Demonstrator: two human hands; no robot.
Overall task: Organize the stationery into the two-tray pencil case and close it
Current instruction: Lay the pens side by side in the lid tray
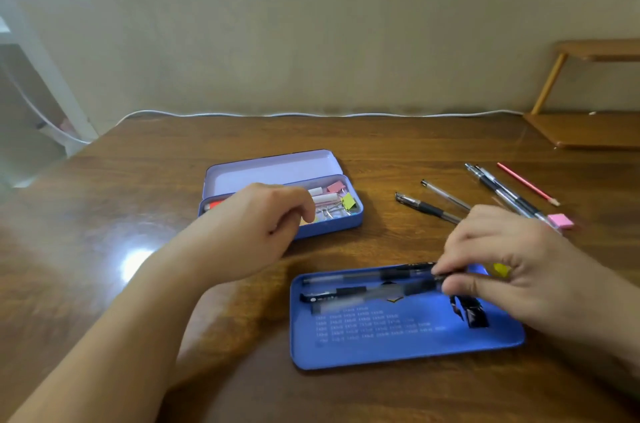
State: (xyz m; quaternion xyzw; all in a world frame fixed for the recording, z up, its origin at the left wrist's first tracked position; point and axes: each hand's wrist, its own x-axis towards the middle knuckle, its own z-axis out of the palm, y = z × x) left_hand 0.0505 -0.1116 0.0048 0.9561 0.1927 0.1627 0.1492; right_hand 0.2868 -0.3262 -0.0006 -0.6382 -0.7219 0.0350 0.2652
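On a glossy brown wooden table (104, 214) against a beige wall, I see my right hand (512, 260) pinching a black pen (363, 292) over the blue tray (398, 346), my left hand (256, 225) loosely curled, empty, before the open purple tin case (277, 173), loose pens (436, 206) beyond the tray.

A home study corner: a glossy wooden desk (104, 214) pushed against a plain beige wall (311, 24), a white cable (311, 115) along its back edge, a small wooden shelf (585, 93) at two o'clock.
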